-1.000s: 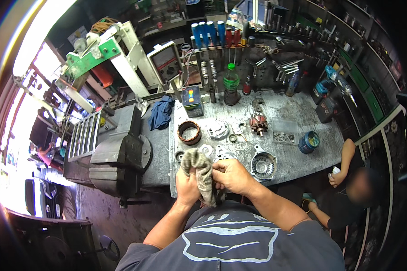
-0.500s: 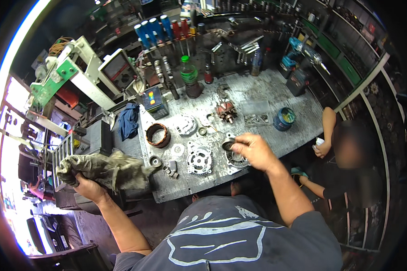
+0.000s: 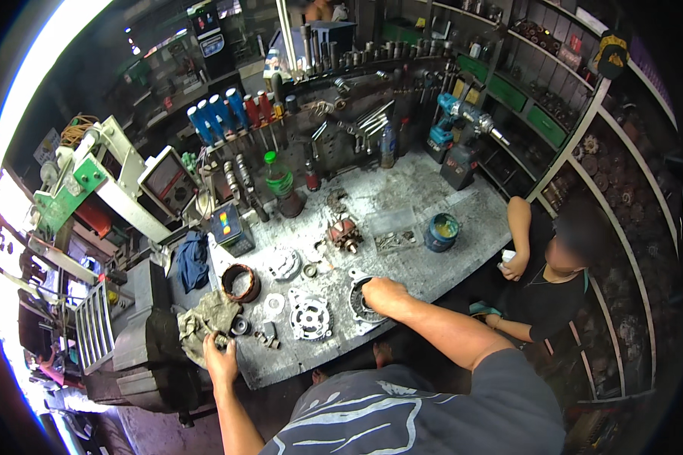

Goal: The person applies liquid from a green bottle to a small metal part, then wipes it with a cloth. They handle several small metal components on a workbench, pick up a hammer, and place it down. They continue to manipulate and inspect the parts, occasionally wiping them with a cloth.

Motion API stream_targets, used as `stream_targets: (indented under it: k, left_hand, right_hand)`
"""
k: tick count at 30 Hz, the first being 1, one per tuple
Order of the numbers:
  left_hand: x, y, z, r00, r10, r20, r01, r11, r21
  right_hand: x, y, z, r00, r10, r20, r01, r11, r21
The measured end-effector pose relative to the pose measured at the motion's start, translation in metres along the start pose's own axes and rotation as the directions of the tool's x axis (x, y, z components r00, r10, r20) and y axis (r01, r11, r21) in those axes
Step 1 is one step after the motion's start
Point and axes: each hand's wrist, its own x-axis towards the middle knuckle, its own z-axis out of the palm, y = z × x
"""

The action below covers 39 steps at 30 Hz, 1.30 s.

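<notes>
My right hand (image 3: 387,297) is closed, its fingers reaching down at a round metal alternator housing (image 3: 359,309) near the bench's front edge. Whatever the fingers hold is hidden. In my left hand (image 3: 220,356) is a dirty grey-green rag (image 3: 207,317), bunched at the bench's left front corner. A small pulley (image 3: 240,326) sits right beside the rag. Between the hands lie a second, slotted housing (image 3: 310,318), a flat washer (image 3: 274,305) and a small dark metal part (image 3: 267,336). Behind them stand a copper-wound stator ring (image 3: 241,283) and a reddish rotor (image 3: 343,235).
A blue tub of yellowish grease (image 3: 441,233) and a clear box of small parts (image 3: 395,241) stand farther right. Behind are a green-capped bottle (image 3: 279,182) and a blue cordless tool (image 3: 448,125). A person (image 3: 554,280) sits close at the bench's right side.
My right hand has lowered a small ring-shaped part to the housing, where it is out of sight. My left hand has brought the rag in toward the bench corner. The view has shifted.
</notes>
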Motion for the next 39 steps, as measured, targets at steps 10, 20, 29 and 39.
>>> stream_targets:
  k: [10,20,29,39]
  left_hand:
    - [-0.024,0.037,-0.016,0.980,0.192,-0.058,-0.199,0.965,-0.170]
    - [-0.051,0.149,0.018,0.770,0.590,0.243,-0.495,0.792,-0.356]
    - [-0.056,0.262,0.112,0.442,0.815,0.375,-0.733,0.569,-0.373]
    - [-0.064,0.301,0.192,0.525,0.562,0.639,-0.814,0.550,0.185]
  right_hand:
    - [0.008,0.005,0.010,0.997,-0.010,-0.078,0.009,1.000,-0.011]
    - [-0.016,-0.005,0.024,0.985,0.020,-0.171,-0.011,0.999,0.053]
    - [-0.045,0.115,-0.170,0.710,0.172,-0.682,0.334,0.771,0.542]
    - [0.093,0.415,-0.431,0.351,0.500,-0.792,0.012,0.843,0.537]
